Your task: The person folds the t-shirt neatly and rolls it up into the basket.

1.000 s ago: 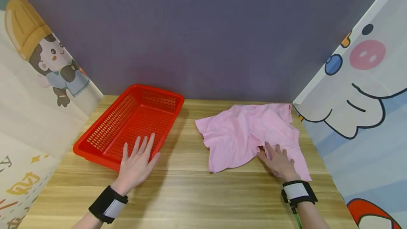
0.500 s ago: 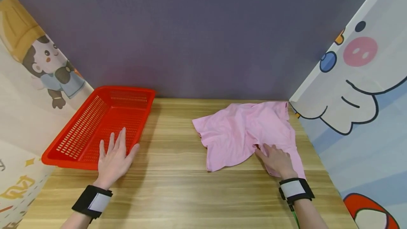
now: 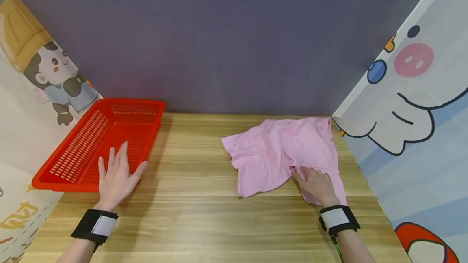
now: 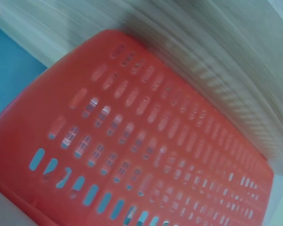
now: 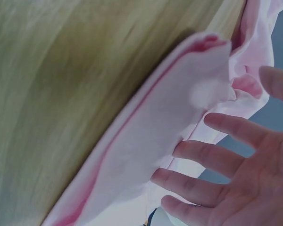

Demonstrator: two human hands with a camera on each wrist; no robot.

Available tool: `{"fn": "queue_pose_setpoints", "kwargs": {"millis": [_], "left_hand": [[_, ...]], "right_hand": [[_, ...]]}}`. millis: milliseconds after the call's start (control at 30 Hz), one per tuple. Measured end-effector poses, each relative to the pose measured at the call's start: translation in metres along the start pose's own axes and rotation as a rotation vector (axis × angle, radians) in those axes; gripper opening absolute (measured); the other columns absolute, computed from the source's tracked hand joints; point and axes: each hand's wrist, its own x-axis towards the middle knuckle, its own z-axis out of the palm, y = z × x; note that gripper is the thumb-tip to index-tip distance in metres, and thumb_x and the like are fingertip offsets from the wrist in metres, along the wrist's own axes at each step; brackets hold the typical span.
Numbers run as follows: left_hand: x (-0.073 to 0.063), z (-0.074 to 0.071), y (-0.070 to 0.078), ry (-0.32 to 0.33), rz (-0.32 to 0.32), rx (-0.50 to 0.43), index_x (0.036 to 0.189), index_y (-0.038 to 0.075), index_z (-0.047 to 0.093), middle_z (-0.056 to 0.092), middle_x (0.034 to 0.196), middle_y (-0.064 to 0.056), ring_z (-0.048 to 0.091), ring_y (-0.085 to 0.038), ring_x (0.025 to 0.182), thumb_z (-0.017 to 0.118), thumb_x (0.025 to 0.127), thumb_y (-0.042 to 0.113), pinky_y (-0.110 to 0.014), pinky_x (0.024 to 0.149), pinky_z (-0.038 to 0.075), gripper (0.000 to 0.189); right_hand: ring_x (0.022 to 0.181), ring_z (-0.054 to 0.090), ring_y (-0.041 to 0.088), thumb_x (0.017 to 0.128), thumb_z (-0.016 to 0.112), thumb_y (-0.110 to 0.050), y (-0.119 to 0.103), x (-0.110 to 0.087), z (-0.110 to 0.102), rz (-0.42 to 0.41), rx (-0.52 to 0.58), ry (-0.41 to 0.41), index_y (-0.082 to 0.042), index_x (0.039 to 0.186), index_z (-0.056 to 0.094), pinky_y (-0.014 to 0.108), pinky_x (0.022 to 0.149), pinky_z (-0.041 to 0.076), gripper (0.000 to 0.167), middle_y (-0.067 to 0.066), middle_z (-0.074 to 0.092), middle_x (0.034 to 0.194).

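A red slotted plastic basket [image 3: 146,149] stands at the left of the wooden table, against the left wall sheet. My left hand [image 3: 115,180] lies over its near right rim, fingers straight and spread. In the left wrist view the basket's perforated side [image 4: 146,127] fills most of the frame, and the hand itself hardly shows. On the right lies a crumpled pink garment [image 3: 270,153] with hemmed edges. At its near edge is my right hand [image 3: 317,184]. The right wrist view shows that hand's fingers [image 5: 193,186] spread and fairly straight, tips against the pink cloth [image 5: 155,113].
A plain grey-purple wall [image 3: 234,44] closes off the back of the wooden table [image 3: 204,214]. Printed cartoon sheets hang on the left [image 3: 22,113] and on the right [image 3: 431,133]. Both wrists wear black straps, and a green cord [image 3: 338,251] trails from the right one.
The basket has slid left toward the left wall sheet, my left hand moving along with it. My right hand stays at the garment's near edge, shifting only slightly; the garment hardly changes.
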Motion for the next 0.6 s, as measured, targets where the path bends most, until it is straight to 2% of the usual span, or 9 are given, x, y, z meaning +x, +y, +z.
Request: {"fn": "queue_pose_setpoints", "kwargs": {"millis": [33,133,300,367,467,533,600], "left_hand": [[0.001,0.001,-0.002,0.018,0.005,-0.005,0.160,0.002,0.009,0.030,0.154,-0.038,0.012,-0.053,0.151,0.049,0.099,0.054,-0.066,0.122,-0.008,0.089],[0.003,0.004,-0.009,0.068,0.017,-0.017,0.159,0.002,0.013,0.033,0.153,-0.038,0.014,-0.053,0.151,0.054,0.097,0.053,-0.066,0.122,-0.008,0.090],[0.009,0.004,-0.014,0.139,0.044,-0.035,0.158,0.003,0.019,0.034,0.153,-0.035,0.015,-0.053,0.151,0.063,0.094,0.047,-0.066,0.122,-0.008,0.089],[0.010,0.005,-0.012,0.193,0.076,-0.029,0.158,0.004,0.023,0.037,0.152,-0.033,0.018,-0.053,0.150,0.069,0.091,0.042,-0.066,0.122,-0.007,0.089],[0.007,0.010,0.001,0.296,0.178,0.000,0.154,0.004,0.033,0.046,0.145,-0.031,0.028,-0.052,0.145,0.076,0.084,0.035,-0.067,0.123,0.001,0.087],[0.004,0.018,0.018,0.353,0.285,0.011,0.149,0.002,0.040,0.051,0.137,-0.030,0.037,-0.051,0.138,0.078,0.080,0.033,-0.068,0.121,0.010,0.085],[0.001,0.028,0.037,0.364,0.406,-0.004,0.143,0.000,0.047,0.055,0.132,-0.028,0.043,-0.050,0.129,0.079,0.077,0.033,-0.068,0.117,0.019,0.080]], "right_hand": [[0.071,0.057,0.030,0.099,0.048,-0.060,-0.001,0.001,0.001,0.000,0.009,0.010,-0.012,0.093,0.062,0.049,0.070,0.046,0.051,0.011,0.057,0.074],[0.065,0.050,0.025,0.100,0.049,-0.058,-0.003,0.001,0.001,-0.002,0.027,0.024,-0.015,0.082,0.056,0.040,0.064,0.040,0.047,0.005,0.047,0.065],[0.064,0.051,0.025,0.100,0.050,-0.055,-0.006,0.003,0.001,-0.007,0.046,0.019,-0.015,0.082,0.057,0.042,0.064,0.042,0.044,0.005,0.050,0.067],[0.066,0.054,0.026,0.100,0.050,-0.054,-0.006,0.003,0.002,-0.004,0.048,0.020,-0.014,0.086,0.060,0.046,0.066,0.045,0.043,0.006,0.053,0.069],[0.072,0.062,0.032,0.100,0.052,-0.053,-0.007,0.002,0.004,-0.012,0.048,0.032,-0.013,0.095,0.064,0.052,0.070,0.048,0.043,0.010,0.061,0.075],[0.075,0.064,0.036,0.100,0.053,-0.052,-0.009,0.001,0.005,-0.017,0.050,0.041,-0.011,0.097,0.066,0.056,0.073,0.048,0.042,0.011,0.063,0.077],[0.079,0.066,0.039,0.099,0.054,-0.049,-0.013,0.000,0.007,-0.027,0.052,0.050,-0.010,0.096,0.066,0.058,0.076,0.047,0.041,0.012,0.066,0.079]]}}
